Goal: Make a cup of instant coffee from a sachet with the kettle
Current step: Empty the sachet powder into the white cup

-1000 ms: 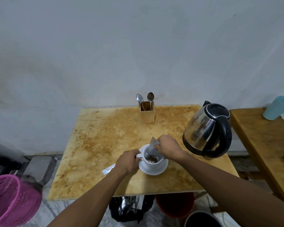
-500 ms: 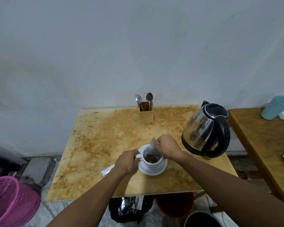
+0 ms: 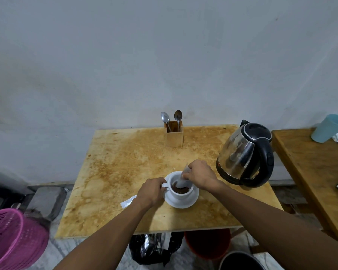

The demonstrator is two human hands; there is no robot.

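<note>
A white cup (image 3: 179, 194) stands on a white saucer (image 3: 185, 202) near the front of the stained wooden table (image 3: 125, 162). Brown coffee powder lies in the cup. My left hand (image 3: 151, 192) grips the cup's handle and also holds a torn strip of sachet (image 3: 127, 202) that sticks out to the left. My right hand (image 3: 200, 176) pinches the open sachet (image 3: 182, 178), tipped mouth-down into the cup. A steel and black kettle (image 3: 246, 156) stands just right of my right hand.
A wooden holder (image 3: 174, 136) with two spoons (image 3: 165, 117) stands at the table's back. A second table (image 3: 320, 172) at right carries a teal cup (image 3: 327, 128). A pink basket (image 3: 12, 238), a black bag (image 3: 150, 248) and buckets (image 3: 208, 244) sit on the floor.
More brown powder has gathered in the cup, and the sachet has sunk lower into it. Both hands have stayed in place.
</note>
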